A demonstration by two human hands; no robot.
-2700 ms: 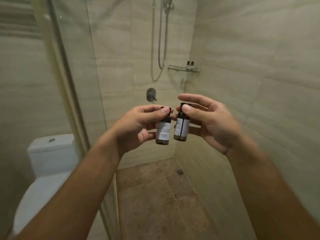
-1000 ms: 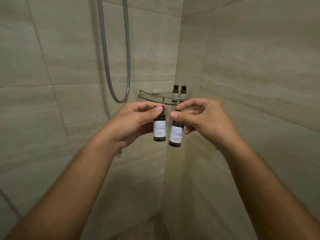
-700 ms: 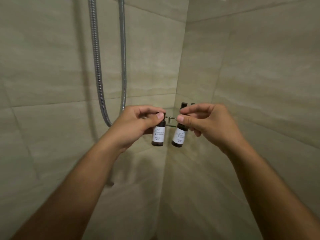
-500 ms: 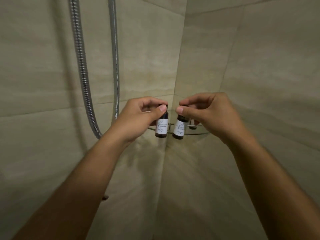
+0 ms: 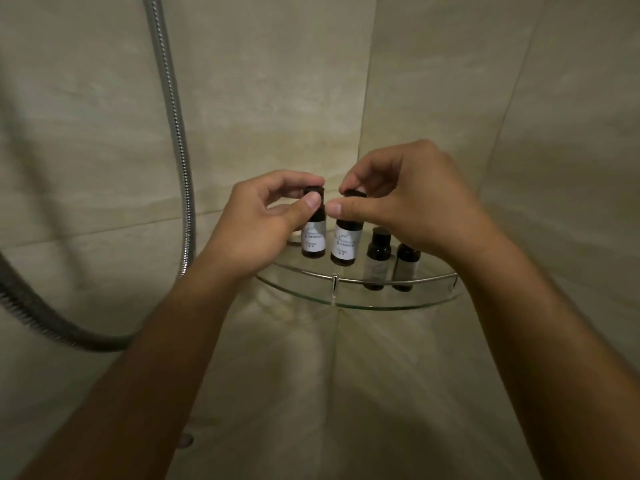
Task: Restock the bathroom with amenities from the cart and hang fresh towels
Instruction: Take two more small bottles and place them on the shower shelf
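We hold a small dark amenity bottle in each hand, both over the glass corner shelf in the shower. Our left hand pinches the left bottle by its cap between thumb and curled fingers; our right hand pinches the right bottle the same way. We cannot tell whether either base touches the glass yet. Two shelf bottles already stand upright just beside the right bottle, behind the metal rail.

The risks we judge from here: a cap-only pinch lets a bottle swing, so one may land tilted and topple; our right hand hangs close over the standing pair and may knock them as it comes away; a bottle set too near the rail may roll off onto the tiles below. The shower hose hangs well apart to the left
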